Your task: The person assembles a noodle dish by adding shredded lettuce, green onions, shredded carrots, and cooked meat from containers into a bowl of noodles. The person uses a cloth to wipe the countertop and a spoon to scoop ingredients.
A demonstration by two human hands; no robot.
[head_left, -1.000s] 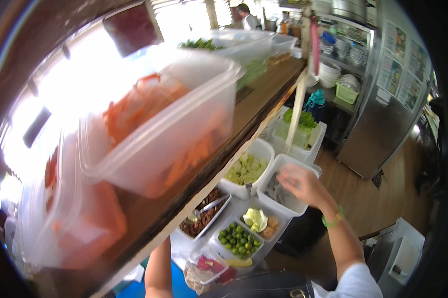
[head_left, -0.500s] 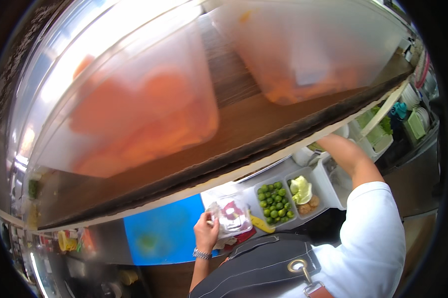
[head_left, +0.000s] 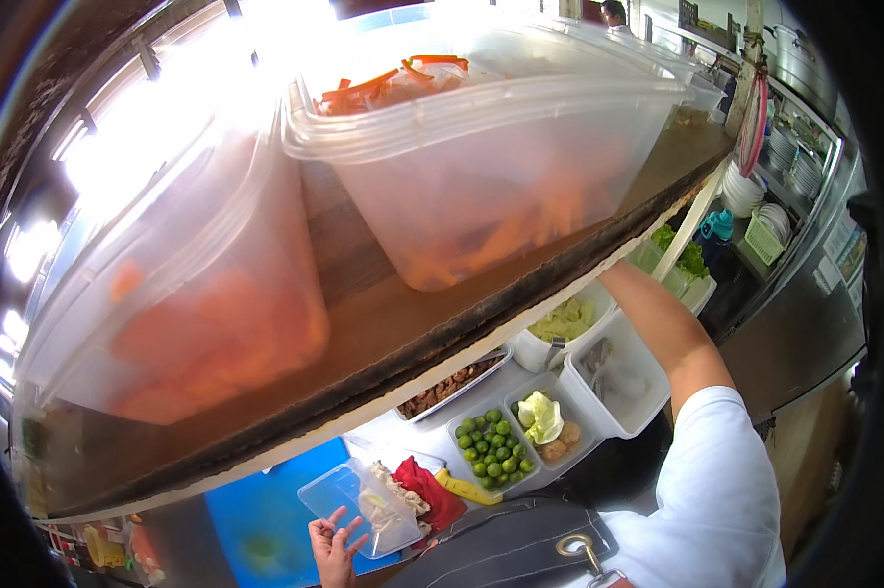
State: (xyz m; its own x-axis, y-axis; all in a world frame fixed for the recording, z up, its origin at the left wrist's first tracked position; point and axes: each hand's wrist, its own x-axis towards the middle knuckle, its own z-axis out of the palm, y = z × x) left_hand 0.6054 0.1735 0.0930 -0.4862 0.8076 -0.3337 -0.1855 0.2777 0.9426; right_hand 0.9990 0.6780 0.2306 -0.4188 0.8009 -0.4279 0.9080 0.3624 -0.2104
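The left hand (head_left: 334,551) has its fingers spread apart at the near edge of a clear container (head_left: 336,495); whether they press on it, I cannot tell. Half a second ago the container lay farther right, over the cloths; now it sits tilted, partly over the blue board (head_left: 280,524), leaving the red cloth (head_left: 432,493) mostly uncovered. A beige cloth (head_left: 410,490) is partly visible through its wall.

Beyond, one divided section holds green limes (head_left: 491,448), the next a pale leaf (head_left: 540,417) and brownish lumps (head_left: 561,443). Past these stands a white tub (head_left: 591,392) with indistinct translucent contents. A tray of chopped brown food (head_left: 452,384) and a tub of pale green pieces (head_left: 564,319) are partly cut off by the shelf (head_left: 354,367).

The right arm (head_left: 667,333) reaches beneath that shelf; its hand is hidden, so its grip cannot be told. Atop the shelf, the right-hand tub (head_left: 501,186) shows orange strips; the left one's (head_left: 217,323) orange contents blur through the plastic.
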